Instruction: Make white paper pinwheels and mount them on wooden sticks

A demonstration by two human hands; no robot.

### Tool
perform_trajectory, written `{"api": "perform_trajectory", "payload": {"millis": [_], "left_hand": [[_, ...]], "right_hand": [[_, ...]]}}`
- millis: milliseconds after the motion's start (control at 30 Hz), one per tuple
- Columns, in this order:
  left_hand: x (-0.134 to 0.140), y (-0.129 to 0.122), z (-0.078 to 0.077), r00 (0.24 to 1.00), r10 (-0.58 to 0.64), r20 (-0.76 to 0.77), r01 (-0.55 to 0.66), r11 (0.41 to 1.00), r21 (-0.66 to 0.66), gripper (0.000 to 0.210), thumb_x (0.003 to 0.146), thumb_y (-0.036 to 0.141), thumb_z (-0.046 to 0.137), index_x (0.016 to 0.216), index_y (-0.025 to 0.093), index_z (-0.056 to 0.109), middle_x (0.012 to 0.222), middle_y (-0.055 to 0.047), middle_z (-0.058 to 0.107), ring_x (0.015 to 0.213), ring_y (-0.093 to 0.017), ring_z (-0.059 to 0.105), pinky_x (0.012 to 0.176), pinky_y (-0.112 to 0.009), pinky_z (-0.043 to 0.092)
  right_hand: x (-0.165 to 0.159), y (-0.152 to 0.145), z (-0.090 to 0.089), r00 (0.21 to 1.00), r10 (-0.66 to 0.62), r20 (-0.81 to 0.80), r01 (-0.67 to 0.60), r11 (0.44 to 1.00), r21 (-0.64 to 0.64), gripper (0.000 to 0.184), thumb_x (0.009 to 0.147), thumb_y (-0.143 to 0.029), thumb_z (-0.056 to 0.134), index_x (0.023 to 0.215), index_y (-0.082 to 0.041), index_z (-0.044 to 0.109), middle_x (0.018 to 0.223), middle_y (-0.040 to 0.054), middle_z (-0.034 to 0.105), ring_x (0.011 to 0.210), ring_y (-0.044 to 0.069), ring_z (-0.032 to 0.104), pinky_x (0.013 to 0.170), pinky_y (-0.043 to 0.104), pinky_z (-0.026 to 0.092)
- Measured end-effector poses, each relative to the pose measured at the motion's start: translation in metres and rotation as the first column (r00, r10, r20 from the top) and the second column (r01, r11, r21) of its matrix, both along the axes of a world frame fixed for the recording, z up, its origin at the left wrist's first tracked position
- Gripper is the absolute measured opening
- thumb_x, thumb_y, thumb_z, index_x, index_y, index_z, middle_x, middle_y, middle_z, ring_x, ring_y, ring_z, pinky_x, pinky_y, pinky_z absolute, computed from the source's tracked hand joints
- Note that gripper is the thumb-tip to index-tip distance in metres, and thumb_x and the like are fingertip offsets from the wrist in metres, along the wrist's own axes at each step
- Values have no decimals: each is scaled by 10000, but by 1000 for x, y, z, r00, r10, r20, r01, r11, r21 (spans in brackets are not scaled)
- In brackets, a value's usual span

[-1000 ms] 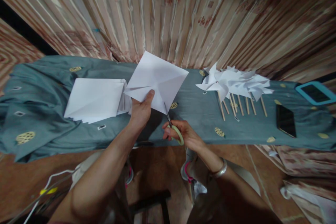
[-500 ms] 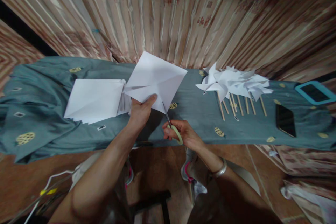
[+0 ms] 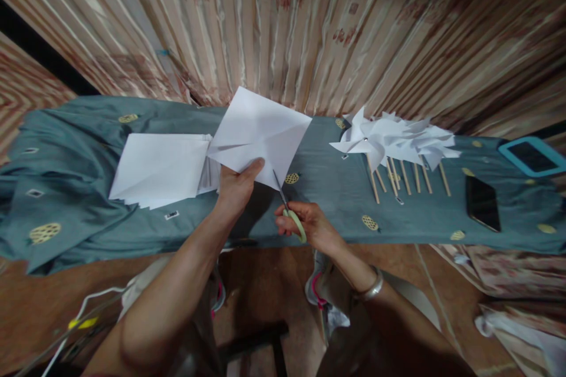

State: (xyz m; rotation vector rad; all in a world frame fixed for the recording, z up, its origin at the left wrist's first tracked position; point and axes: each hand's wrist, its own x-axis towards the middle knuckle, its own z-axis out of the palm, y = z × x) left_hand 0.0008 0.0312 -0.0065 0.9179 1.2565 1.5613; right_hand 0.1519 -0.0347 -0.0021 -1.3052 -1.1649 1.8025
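Observation:
My left hand (image 3: 237, 185) pinches a square sheet of white paper (image 3: 260, 123) near its lower side, thumb on top and the other fingers hidden underneath. The sheet is turned corner-down, with crease lines and a slit on its left side. My right hand (image 3: 312, 225) is closed on scissors with pale green handles (image 3: 297, 225). Their dark blades (image 3: 280, 185) lie at the sheet's lower corner, pointing up toward its middle. A stack of white paper squares (image 3: 161, 165) lies left of my left hand.
Several white paper pinwheels (image 3: 398, 138) on wooden sticks lie in a row at the right. Beyond them are a black phone (image 3: 483, 203) and a blue-framed device (image 3: 533, 156). A green patterned cloth (image 3: 322, 188) covers the narrow table; a pleated curtain (image 3: 274, 29) hangs behind.
The sheet has shifted very slightly to the left along with my left hand. The scissors stay at the same lower corner, and otherwise the view moves only a little.

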Motion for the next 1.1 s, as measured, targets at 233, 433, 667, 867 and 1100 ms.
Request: {"api": "perform_trajectory", "payload": {"millis": [233, 433, 667, 867, 1100], "left_hand": [[-2, 0, -1, 1000, 1, -11, -1, 1000, -17, 393, 630, 323, 769, 992, 203, 672, 993, -70, 724, 957, -264, 675, 890, -396, 538], [-2, 1, 0, 1000, 6, -6, -6, 1000, -3, 346, 631, 315, 762, 943, 194, 678, 966, -66, 725, 913, -248, 674, 866, -380, 536], [1, -4, 2, 997, -44, -69, 43, 999, -23, 252, 617, 324, 760, 799, 173, 672, 861, -68, 711, 808, -230, 652, 774, -364, 538], [2, -7, 3, 994, -62, -89, 59, 998, -37, 224, 621, 328, 750, 773, 189, 664, 828, -55, 713, 817, -240, 652, 765, -368, 539], [1, -5, 0, 996, -57, -70, 55, 998, -21, 245, 629, 333, 757, 799, 178, 674, 837, -68, 716, 857, -259, 662, 798, -396, 541]], "right_hand": [[0, 0, -4, 1000, -12, -8, 12, 1000, -6, 443, 532, -520, 835, 733, -168, 656, 530, -39, 620, 455, 70, 496, 470, 208, 379], [-1, 0, -4, 1000, -18, 9, 18, 1000, -10, 448, 529, -524, 835, 717, -165, 644, 513, -36, 614, 439, 68, 486, 452, 206, 362], [1, 2, 0, 1000, 6, 6, -6, 1000, 25, 449, 554, -552, 813, 720, -167, 656, 541, -35, 624, 460, 66, 499, 465, 201, 374], [1, 3, 3, 1000, -12, 1, 12, 1000, 13, 467, 528, -554, 825, 714, -164, 651, 531, -37, 618, 453, 64, 495, 464, 200, 377], [-1, 3, 1, 999, -39, -2, 39, 999, 13, 475, 498, -570, 831, 675, -167, 652, 492, -40, 611, 427, 64, 481, 448, 205, 369]]}}
